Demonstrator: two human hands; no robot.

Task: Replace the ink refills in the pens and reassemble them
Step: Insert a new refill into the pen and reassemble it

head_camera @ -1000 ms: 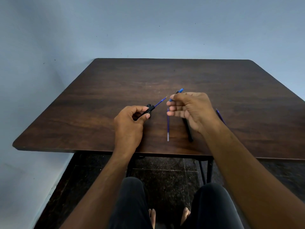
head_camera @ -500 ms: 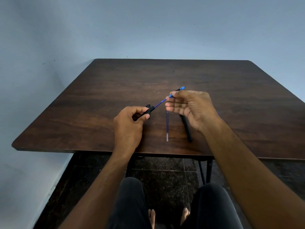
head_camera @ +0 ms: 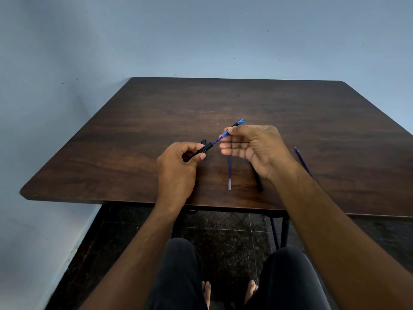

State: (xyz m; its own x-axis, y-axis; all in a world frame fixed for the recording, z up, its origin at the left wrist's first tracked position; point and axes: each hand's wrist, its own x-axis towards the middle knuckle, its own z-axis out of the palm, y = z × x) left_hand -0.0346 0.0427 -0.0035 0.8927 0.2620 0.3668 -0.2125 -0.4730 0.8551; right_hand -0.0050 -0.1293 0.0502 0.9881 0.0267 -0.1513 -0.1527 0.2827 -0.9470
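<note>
My left hand [head_camera: 177,168] grips a black pen barrel [head_camera: 205,149] just above the table. A thin blue refill [head_camera: 216,141] sticks out of the barrel toward the upper right. My right hand [head_camera: 254,148] pinches a small blue tip piece [head_camera: 225,132] at the free end of that refill, between thumb and forefinger. A second black pen [head_camera: 259,185] with a blue end [head_camera: 241,121] lies on the table, mostly hidden under my right hand. One loose refill [head_camera: 229,173] lies between my hands, and another refill [head_camera: 302,161] lies right of my right wrist.
The dark wooden table [head_camera: 156,121] stands against a pale blue wall. Its front edge runs just below my wrists. My knees and bare feet show beneath it on a dark tiled floor. A small black part [head_camera: 203,141] shows just behind my left fingers.
My right hand has moved left and up, bringing the blue tip piece onto the end of the refill that sticks out of the barrel. My left hand has stayed almost still.
</note>
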